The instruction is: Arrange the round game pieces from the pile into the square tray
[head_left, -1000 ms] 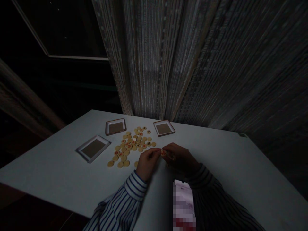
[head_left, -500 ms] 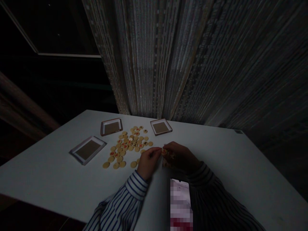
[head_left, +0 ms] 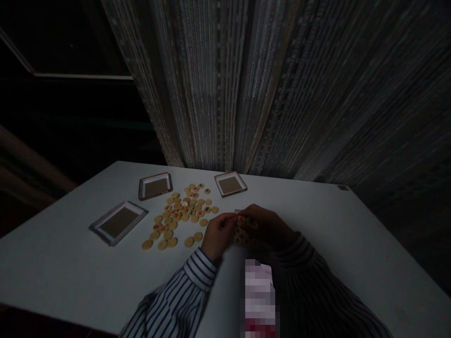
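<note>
Dim scene, white tabletop (head_left: 70, 263) under a hanging striped curtain (head_left: 246, 94). Both hands together near the middle of the tabletop, striped sleeves behind them. Left hand (head_left: 217, 234) curled, fingertips pinched narrow toward the right one. Right hand (head_left: 267, 228) in deep shadow, cupped around a small stack of round tokens (head_left: 241, 231), pale yellow with red marks; fingers folded close about them, the exact grip too dark to make out. Top token caught between the fingertips of both hands, just where they meet. Held tokens just above the tabletop, right of the loose pile (head_left: 181, 213) of the same yellow discs, some red-marked, some black-marked, spread flat in a scatter. Three shallow square trays around that scatter: nearest tray (head_left: 118, 221) at the left, well apart from the hands; second tray (head_left: 155, 186) further back; third tray (head_left: 230, 183) behind the hands, near the curtain's foot. Blurred pale object (head_left: 259, 293) low in the middle, between the two sleeves. Dark window frame (head_left: 81, 75) at upper left.
</note>
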The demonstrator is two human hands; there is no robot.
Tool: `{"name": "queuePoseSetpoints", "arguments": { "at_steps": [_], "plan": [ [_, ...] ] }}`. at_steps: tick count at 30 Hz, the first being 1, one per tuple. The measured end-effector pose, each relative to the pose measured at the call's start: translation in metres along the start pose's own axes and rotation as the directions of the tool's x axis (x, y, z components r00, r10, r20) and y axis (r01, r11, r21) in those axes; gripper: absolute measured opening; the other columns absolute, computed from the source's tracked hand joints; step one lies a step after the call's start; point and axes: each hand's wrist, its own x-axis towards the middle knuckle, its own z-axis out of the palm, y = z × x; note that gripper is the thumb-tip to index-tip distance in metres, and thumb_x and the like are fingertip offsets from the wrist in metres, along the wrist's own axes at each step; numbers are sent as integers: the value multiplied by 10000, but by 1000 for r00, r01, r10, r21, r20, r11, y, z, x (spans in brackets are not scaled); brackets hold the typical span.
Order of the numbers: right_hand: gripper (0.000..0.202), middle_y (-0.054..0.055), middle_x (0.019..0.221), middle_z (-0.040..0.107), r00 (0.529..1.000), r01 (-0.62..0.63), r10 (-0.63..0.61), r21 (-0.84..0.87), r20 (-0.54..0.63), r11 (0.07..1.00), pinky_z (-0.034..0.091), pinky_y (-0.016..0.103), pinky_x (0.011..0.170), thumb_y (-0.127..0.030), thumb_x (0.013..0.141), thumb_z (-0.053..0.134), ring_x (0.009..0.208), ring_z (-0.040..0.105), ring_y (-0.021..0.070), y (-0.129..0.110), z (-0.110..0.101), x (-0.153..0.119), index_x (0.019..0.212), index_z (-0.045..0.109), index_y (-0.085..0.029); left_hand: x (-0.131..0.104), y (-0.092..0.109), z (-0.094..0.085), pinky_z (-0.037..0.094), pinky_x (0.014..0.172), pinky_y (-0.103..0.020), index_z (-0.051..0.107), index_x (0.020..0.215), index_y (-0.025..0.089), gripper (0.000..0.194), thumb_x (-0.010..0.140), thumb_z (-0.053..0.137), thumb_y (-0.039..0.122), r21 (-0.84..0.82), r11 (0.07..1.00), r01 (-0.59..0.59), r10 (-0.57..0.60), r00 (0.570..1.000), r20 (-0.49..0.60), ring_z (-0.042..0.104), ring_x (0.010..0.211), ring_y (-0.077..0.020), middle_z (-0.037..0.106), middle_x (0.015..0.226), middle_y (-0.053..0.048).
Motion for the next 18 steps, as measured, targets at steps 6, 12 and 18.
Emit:
{"name": "queuePoseSetpoints", "arguments": {
  "at_steps": [6, 12, 18],
  "plan": [
    [233, 78, 902, 613, 999, 2, -2, 1, 38, 1000, 462, 275, 696, -292, 816, 495, 794, 580, 154, 7, -5, -6, 999, 580, -175, 2, -2, 8, 495, 683, -263, 674, 811, 160, 183, 737, 555, 278, -25, 999, 30, -29, 999, 21, 634, 744, -163, 702, 793, -36],
    [206, 66, 869, 618, 999, -24, 24, -15, 44, 1000, 453, 263, 672, -291, 819, 486, 766, 581, 147, 11, -6, -13, 963, 584, -181, -1, -3, 14, 493, 717, -284, 683, 831, 159, 203, 740, 558, 291, 28, 1000, -3, 3, 1000, -7, 636, 774, -175, 705, 815, -48],
    [203, 77, 873, 625, 997, -21, 23, -29, 79, 999, 457, 283, 684, -271, 824, 486, 773, 586, 154, 10, -12, -15, 966, 580, -161, -5, -8, 20, 502, 696, -285, 684, 820, 147, 221, 735, 567, 314, 9, 1000, 12, -12, 999, -35, 636, 761, -185, 706, 795, -61]
  ]
}}
